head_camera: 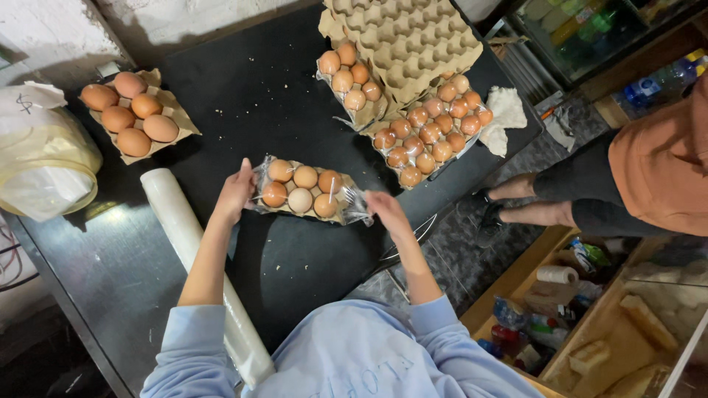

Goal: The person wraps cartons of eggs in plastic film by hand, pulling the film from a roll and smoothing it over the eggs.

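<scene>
A small cardboard tray of brown eggs (302,189) wrapped in clear plastic film lies on the black table (251,96). My left hand (236,190) grips the film at the tray's left end. My right hand (385,210) pinches the bunched film at the tray's right end. A long roll of clear film (177,221) lies on the table just left of my left forearm.
An unwrapped tray of several eggs (133,110) sits at the far left. More egg trays (431,133) and stacked empty cartons (405,37) stand at the back right. A bagged bundle (40,155) is at the left edge. Another person (649,177) stands to the right.
</scene>
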